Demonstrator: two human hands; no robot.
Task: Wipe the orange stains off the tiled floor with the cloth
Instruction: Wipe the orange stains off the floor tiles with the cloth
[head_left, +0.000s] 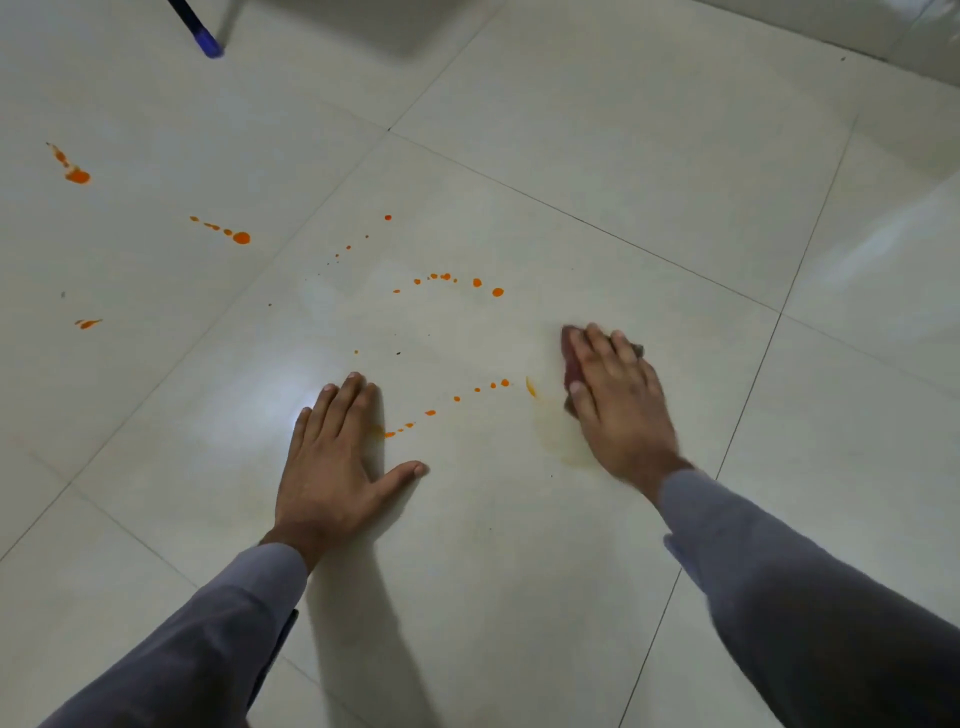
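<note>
Orange drops are scattered over the pale tiled floor (571, 519): a trail (457, 398) between my hands, an arc of spots (477, 283) farther out, and larger blobs at left (241, 238) and far left (78, 176). My right hand (618, 400) presses flat on a dark reddish cloth (570, 364), which shows only at the fingertips and thumb side. A faint yellowish smear (563, 441) lies just left of that hand. My left hand (337, 457) rests flat on the tile, fingers spread, holding nothing, its fingertips beside the trail's near end.
A blue-tipped dark leg or stick (205, 39) touches the floor at the top left. A white object's base (363, 21) sits along the top edge. Dark grout lines (587, 221) cross the floor. A small orange streak (87, 323) lies at the left.
</note>
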